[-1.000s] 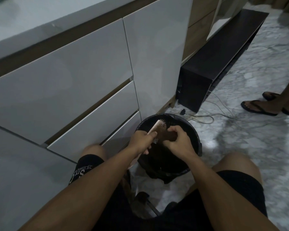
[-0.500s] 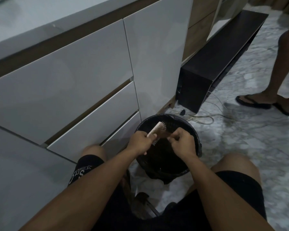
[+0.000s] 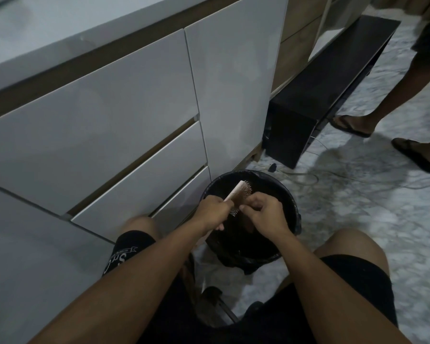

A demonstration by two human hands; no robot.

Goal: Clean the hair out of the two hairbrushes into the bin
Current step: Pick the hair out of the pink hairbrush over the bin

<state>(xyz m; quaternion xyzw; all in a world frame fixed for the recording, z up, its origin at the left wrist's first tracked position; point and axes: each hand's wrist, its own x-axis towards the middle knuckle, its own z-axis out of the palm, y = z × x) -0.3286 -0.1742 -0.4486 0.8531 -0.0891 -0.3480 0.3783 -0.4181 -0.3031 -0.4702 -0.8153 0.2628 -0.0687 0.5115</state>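
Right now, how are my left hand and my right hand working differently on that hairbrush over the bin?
The left hand is closed in a fist around the hairbrush, holding it tilted; the right hand holds nothing firmly, its fingertips pinching at the bristles. The left hand sits nearer the drawers, the right nearer the open floor. Both hover over the black bin.

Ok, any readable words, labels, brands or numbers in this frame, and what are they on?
White print on the left leg of the black shorts: a banner and large curly letters, possibly starting "S", too distorted and cut off to read.
Hairbrush, bin, drawers: no text visible.
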